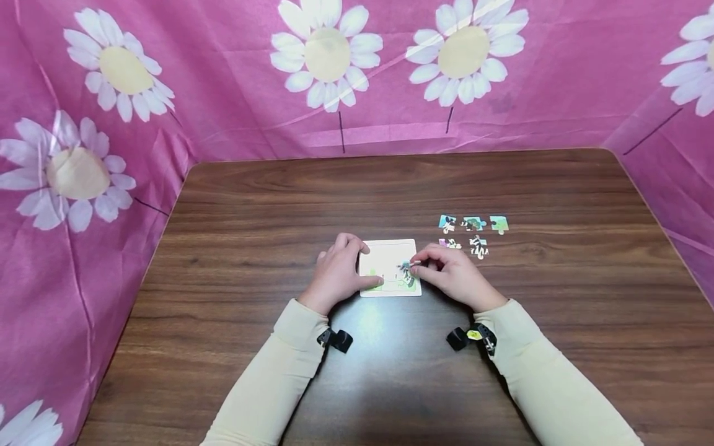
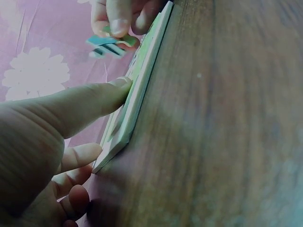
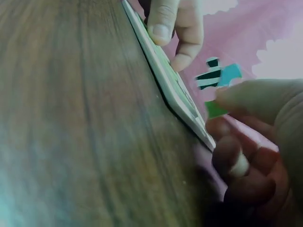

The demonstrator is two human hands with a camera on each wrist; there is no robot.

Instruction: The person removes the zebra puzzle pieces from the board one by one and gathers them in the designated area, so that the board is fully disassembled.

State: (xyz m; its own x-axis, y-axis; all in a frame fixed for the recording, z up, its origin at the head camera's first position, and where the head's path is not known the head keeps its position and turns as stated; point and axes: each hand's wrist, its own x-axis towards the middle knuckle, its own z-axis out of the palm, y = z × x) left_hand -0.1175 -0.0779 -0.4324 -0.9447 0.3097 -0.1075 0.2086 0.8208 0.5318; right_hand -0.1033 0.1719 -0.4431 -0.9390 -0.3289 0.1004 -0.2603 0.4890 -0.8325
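Observation:
A small puzzle board [image 1: 386, 253] with a pale raised frame lies on the table. My left hand [image 1: 336, 272] holds it at its left side, the thumb [image 2: 106, 97] laid on its face and other fingers at the edge. Between thumb and fingers, my right hand [image 1: 460, 279] pinches a jigsaw piece [image 3: 210, 80] with black-and-white stripes, blue and green. That piece is tilted over the board's right part, clear of its surface in both wrist views. Green printing shows along the board's lower part.
Several loose jigsaw pieces [image 1: 474, 223] lie in two rows on the brown wooden table [image 1: 279, 204], right of the board and just beyond my right hand. A pink cloth [image 1: 234, 74] with white flowers hangs behind the table and at its sides.

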